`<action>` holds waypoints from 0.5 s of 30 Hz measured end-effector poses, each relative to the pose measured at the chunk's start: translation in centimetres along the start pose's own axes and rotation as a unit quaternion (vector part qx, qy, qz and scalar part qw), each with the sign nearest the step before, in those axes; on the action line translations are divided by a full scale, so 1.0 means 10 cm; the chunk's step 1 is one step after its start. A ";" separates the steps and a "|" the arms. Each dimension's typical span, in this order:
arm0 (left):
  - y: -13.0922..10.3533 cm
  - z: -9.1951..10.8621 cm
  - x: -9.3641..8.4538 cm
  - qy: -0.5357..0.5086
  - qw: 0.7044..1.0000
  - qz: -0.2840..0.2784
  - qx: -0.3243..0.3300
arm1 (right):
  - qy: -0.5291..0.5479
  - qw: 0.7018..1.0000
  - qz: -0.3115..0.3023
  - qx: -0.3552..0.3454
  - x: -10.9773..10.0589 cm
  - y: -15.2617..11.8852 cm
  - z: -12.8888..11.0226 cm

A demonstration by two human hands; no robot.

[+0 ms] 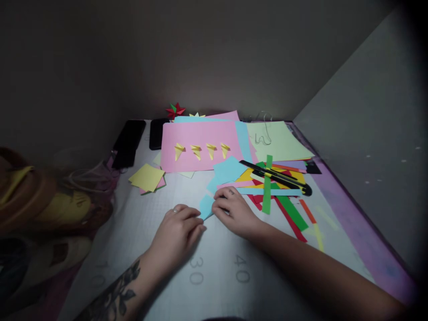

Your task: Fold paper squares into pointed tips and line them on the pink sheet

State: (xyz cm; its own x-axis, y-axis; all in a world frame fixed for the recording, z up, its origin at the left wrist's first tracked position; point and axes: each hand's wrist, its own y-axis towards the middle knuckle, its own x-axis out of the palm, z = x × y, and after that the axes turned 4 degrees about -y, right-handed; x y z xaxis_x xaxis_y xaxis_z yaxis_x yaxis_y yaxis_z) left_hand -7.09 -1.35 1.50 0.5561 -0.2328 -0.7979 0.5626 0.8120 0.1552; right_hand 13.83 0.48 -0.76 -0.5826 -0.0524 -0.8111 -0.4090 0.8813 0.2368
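A small light blue paper piece (206, 206), seemingly folded, lies on the white mat between my hands. My left hand (183, 225), with a ring on one finger, has its fingers together at the paper's lower left edge. On the right edge, the bent fingers of my right hand (232, 209) press the same piece. Just beyond it are more light blue paper pieces (230, 169). Several folded yellow pieces (211, 150) stand in a row on a pink sheet (200, 131) farther back.
Right of my hands lie coloured strips (290, 211) and a black and yellow cutter (284, 178). Yellow squares (147, 177) sit on the left, below two dark phone-like objects (130, 135). A red paper star (175, 110) is at the back. Pale green sheets (281, 140) lie back right.
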 end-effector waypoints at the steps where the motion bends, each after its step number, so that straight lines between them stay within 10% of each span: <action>1: 0.02 0.01 0.02 -0.009 1.000 0.008 -0.020 | -0.003 1.000 0.003 0.004 0.01 0.00 0.00; 15: 0.16 0.14 0.12 0.023 0.990 0.026 -0.137 | -0.030 0.999 -0.011 0.020 0.04 0.01 -0.01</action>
State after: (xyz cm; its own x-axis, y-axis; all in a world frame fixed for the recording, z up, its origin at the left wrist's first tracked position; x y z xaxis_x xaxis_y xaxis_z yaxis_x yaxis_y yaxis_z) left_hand -4.69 -1.06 1.59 0.5474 -0.1680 -0.8198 0.3444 0.9381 0.0377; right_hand 13.50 0.53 -1.03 -0.5301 -0.0455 -0.8467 -0.3929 0.8980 0.1978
